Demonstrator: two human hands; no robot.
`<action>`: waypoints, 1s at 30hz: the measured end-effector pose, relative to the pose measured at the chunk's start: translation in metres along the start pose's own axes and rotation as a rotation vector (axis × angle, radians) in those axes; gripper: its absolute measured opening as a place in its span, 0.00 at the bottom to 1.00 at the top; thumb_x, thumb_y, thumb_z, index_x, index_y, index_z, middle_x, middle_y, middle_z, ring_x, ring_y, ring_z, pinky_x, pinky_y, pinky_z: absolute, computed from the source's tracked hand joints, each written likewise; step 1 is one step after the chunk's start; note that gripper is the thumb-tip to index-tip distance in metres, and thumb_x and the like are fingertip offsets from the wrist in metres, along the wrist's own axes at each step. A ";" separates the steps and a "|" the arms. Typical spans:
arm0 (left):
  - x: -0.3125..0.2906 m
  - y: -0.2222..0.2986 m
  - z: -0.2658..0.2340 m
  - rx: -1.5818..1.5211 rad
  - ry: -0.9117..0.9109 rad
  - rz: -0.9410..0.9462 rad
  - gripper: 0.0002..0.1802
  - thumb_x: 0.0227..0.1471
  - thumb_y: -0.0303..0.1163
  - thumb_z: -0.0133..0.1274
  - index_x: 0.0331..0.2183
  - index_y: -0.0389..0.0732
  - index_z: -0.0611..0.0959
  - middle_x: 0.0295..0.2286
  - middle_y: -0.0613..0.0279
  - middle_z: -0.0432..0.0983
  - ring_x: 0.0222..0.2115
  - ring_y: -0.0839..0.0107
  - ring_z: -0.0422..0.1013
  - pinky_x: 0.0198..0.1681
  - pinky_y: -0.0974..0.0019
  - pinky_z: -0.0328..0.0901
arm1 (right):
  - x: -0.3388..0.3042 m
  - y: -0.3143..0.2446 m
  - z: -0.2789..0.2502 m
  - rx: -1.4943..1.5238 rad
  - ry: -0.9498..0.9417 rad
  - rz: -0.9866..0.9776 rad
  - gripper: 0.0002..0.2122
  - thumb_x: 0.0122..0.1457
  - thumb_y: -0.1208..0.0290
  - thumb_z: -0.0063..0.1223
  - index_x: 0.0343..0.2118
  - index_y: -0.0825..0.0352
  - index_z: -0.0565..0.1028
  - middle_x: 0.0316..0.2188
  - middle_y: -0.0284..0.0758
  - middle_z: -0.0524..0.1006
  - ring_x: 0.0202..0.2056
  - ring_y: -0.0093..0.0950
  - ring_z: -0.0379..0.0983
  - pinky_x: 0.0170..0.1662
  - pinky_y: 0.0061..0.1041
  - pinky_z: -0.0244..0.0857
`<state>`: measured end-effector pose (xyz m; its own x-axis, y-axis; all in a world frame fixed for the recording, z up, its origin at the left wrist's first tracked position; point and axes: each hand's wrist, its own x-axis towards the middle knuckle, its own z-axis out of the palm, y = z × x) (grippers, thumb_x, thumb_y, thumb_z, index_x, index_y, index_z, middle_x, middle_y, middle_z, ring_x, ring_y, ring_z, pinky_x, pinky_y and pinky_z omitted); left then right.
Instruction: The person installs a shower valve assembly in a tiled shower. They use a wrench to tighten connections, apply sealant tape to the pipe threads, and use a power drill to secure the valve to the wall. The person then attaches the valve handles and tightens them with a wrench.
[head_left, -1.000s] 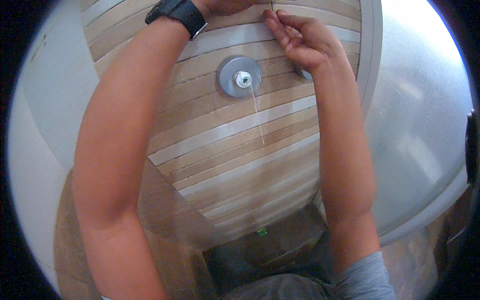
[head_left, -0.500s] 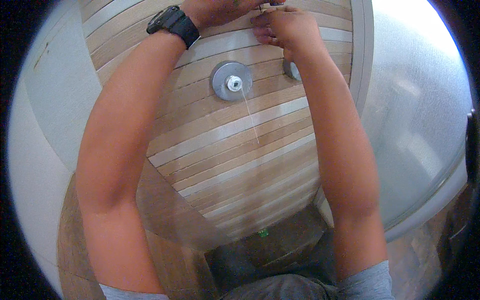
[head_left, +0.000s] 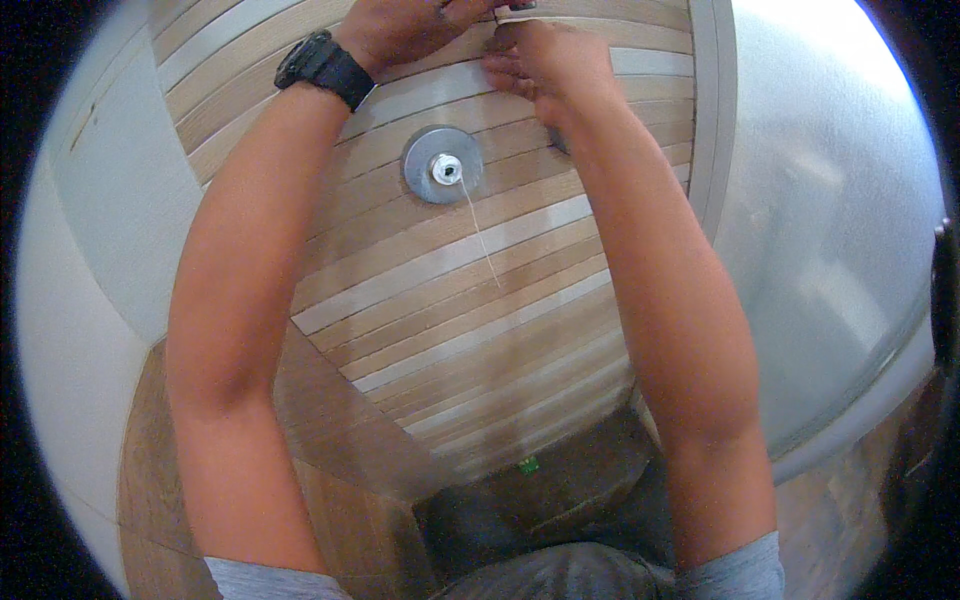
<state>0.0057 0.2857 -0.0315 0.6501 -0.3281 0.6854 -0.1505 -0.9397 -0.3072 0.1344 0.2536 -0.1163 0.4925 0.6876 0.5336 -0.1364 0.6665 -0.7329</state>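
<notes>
Both hands are raised to the top edge of the view, close together in front of the tiled wall. Wearing a black watch [head_left: 325, 68], my left hand [head_left: 405, 30] has its fingers bent around a small dark piece [head_left: 517, 8], cut off by the edge. My right hand [head_left: 555, 65] meets it from the right, its thumb and forefinger pinched near that piece; what they hold is too small to name. Below them, a round metal cover plate [head_left: 415, 165] surrounds a pale threaded fitting [head_left: 447, 169], from which a thin white strand [head_left: 482, 238] hangs.
Another round metal plate [head_left: 559, 140] is mostly hidden behind my right wrist. Frosted glass [head_left: 830, 250] in a pale frame stands at the right. A pale panel [head_left: 110, 170] is on the left. Brown floor tiles with a small green object [head_left: 528, 465] lie below.
The wall fitting and my hands have shifted slightly left in the view. More of my left hand shows. Both hands remain together at the top.
</notes>
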 end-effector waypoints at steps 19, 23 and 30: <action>-0.010 -0.002 -0.006 0.039 -0.013 -0.076 0.30 0.57 0.33 0.60 0.57 0.34 0.68 0.43 0.53 0.78 0.44 0.69 0.75 0.48 0.64 0.70 | 0.003 0.003 -0.002 -0.320 -0.102 -0.263 0.07 0.56 0.74 0.54 0.24 0.70 0.78 0.18 0.36 0.76 0.20 0.28 0.75 0.24 0.28 0.69; -0.005 -0.006 0.006 -0.033 -0.001 -0.024 0.30 0.58 0.33 0.59 0.57 0.34 0.68 0.43 0.54 0.78 0.43 0.69 0.76 0.49 0.65 0.70 | 0.010 -0.011 -0.025 -0.777 -0.052 -0.260 0.08 0.55 0.71 0.55 0.26 0.71 0.80 0.18 0.36 0.77 0.19 0.26 0.72 0.24 0.27 0.68; 0.006 -0.007 -0.008 -0.240 -0.064 -0.141 0.28 0.59 0.34 0.58 0.57 0.35 0.70 0.41 0.57 0.80 0.42 0.73 0.76 0.47 0.66 0.71 | -0.012 -0.017 -0.056 -0.663 -0.167 -0.199 0.10 0.56 0.71 0.59 0.40 0.69 0.79 0.27 0.33 0.79 0.26 0.18 0.69 0.31 0.18 0.65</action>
<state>0.0049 0.2892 -0.0202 0.7216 -0.1934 0.6648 -0.2223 -0.9741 -0.0421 0.1786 0.2178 -0.1334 0.3085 0.6413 0.7026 0.5199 0.5049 -0.6891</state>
